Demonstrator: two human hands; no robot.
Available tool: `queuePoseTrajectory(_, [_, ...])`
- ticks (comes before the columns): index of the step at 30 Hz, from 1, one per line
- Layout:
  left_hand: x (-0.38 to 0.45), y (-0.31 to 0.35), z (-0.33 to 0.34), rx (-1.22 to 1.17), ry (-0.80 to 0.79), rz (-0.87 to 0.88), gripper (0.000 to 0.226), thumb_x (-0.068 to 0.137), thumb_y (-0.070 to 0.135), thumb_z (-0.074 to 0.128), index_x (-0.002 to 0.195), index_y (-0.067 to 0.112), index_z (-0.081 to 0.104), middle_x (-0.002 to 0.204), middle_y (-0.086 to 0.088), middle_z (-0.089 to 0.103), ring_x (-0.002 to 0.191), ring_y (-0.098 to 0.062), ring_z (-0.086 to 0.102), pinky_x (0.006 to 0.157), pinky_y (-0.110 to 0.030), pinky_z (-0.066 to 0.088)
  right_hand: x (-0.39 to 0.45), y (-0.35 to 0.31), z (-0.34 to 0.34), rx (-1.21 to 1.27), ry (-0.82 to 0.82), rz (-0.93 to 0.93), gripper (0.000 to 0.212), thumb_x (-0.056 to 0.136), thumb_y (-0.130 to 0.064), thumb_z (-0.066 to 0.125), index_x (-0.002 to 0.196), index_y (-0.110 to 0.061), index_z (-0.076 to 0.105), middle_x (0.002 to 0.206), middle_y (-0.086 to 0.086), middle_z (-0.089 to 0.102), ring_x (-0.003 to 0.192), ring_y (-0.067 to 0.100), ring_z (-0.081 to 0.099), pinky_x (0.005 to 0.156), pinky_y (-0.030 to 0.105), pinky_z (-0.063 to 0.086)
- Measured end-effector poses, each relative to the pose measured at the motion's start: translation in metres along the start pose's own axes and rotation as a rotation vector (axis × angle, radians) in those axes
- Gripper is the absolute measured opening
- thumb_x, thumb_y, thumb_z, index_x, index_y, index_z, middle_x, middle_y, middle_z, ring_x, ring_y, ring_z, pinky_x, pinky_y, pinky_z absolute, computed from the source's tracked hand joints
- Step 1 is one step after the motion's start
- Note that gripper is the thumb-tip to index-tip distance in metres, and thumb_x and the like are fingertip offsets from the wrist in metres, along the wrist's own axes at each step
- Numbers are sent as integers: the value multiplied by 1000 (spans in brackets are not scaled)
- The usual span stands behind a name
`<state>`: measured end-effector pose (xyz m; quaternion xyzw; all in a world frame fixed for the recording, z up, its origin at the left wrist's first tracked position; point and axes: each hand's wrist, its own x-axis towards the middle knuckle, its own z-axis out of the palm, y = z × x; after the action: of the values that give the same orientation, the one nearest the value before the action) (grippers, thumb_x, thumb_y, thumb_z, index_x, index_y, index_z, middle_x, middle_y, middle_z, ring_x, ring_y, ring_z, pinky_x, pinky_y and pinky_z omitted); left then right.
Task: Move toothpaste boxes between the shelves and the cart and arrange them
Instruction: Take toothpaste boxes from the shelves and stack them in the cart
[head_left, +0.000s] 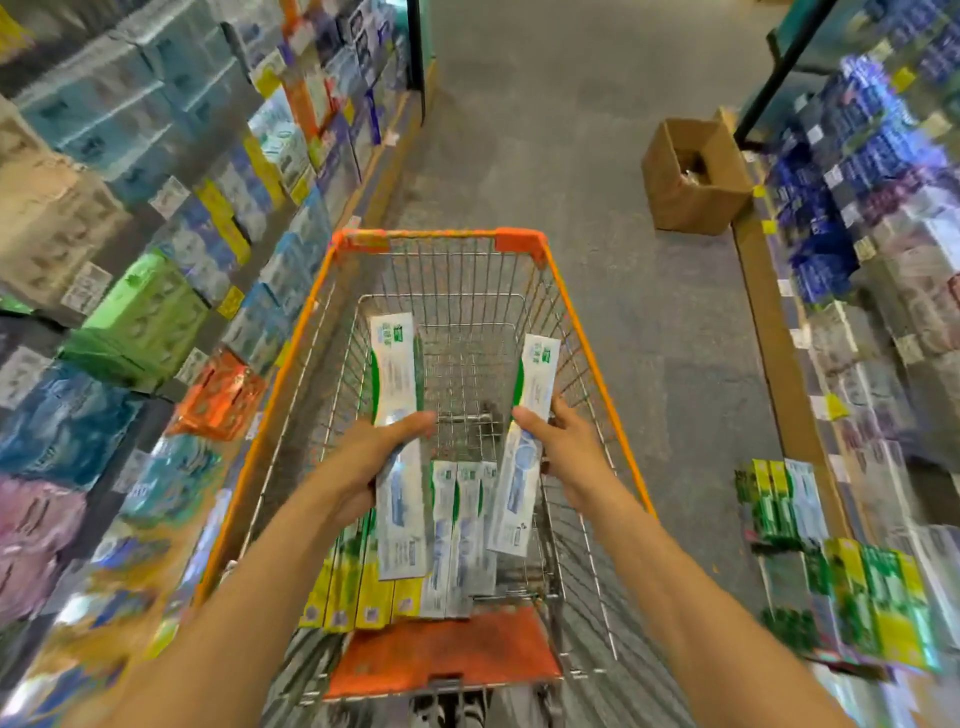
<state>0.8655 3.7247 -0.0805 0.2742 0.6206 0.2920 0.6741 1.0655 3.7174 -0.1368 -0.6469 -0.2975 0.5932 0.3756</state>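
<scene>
Head view: both forearms reach over the cart (597, 364). Left hand (382, 457) grips one white-green toothpaste box (397, 374); right hand (558, 441) pinches another box (524, 441), both above the row of boxes (415, 561) lying at the cart's near end. Advice: lower each parallel beside the row, edges flush. Shelves blurred; box print unreadable; cart floor partly hidden.

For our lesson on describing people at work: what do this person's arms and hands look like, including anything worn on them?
Both forearms are bare up to the frame's lower edge: no sleeves show. The left hand and right hand wear no gloves, and no watch, ring or bracelet is visible. The fingers are uncovered, the nails short and plain.
</scene>
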Motion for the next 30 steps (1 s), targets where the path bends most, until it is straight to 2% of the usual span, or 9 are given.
queuePoseTrajectory(2, [29,-7,5,-31,4,-19,38,86,18,65,121,9,54,113,-14,62,105,-31,57,102,-48,43,28,32,3,-36,20,25,53,89,-18,63,139,-15,44,125,6,60,101,21,60,75,28,49])
queuePoseTrajectory(6, [81,-27,3,-45,-7,-58,16,86,18,64,99,19,54,77,-3,70,71,-20,66,75,-38,56,62,92,6,-127,1,129,59,89,-11,63,142,-14,36,124,8,57,111,26,57,97,36,45])
queuePoseTrajectory(9, [109,-40,-1,-44,-26,-65,8,87,17,63,83,21,56,54,10,67,48,-7,63,52,-24,55,83,140,9,-138,21,171,63,88,-4,62,144,-11,33,136,10,52,115,24,55,97,31,45])
queuePoseTrajectory(14, [145,-56,2,-29,-96,-60,15,84,16,63,91,26,54,60,12,70,52,-4,65,50,-22,56,114,206,17,-159,35,281,67,87,-10,65,145,-18,33,137,6,49,120,25,53,101,39,45])
queuePoseTrajectory(18, [161,-70,7,-36,-142,-76,15,85,17,62,94,25,54,59,17,68,54,-1,66,52,-21,56,124,232,20,-157,3,281,62,89,4,57,143,-14,34,135,13,48,85,3,67,73,11,52])
queuePoseTrajectory(21, [168,-79,16,-38,-148,-97,29,79,19,66,106,23,57,83,5,72,72,-14,69,68,-33,59,127,244,20,-367,26,262,49,91,-17,61,137,-11,47,123,11,62,93,18,62,78,30,54])
queuePoseTrajectory(24, [169,-90,29,-39,-160,-114,50,69,23,71,117,19,55,97,-1,70,77,-16,68,71,-35,59,127,243,17,-505,-2,309,44,92,-31,58,130,-9,53,103,10,67,73,16,59,57,23,46])
queuePoseTrajectory(26, [168,-96,35,-26,-166,-123,65,61,26,72,123,16,54,97,-1,70,79,-17,67,71,-36,58,129,233,12,-511,-61,348,46,93,-30,58,131,-7,51,111,16,66,85,27,65,66,27,48])
queuePoseTrajectory(30, [167,-100,45,-30,-164,-118,49,76,18,68,122,18,52,95,1,68,86,-19,66,76,-36,56,137,154,9,-323,309,154,26,97,-31,49,102,-9,61,92,6,66,86,26,62,77,34,50])
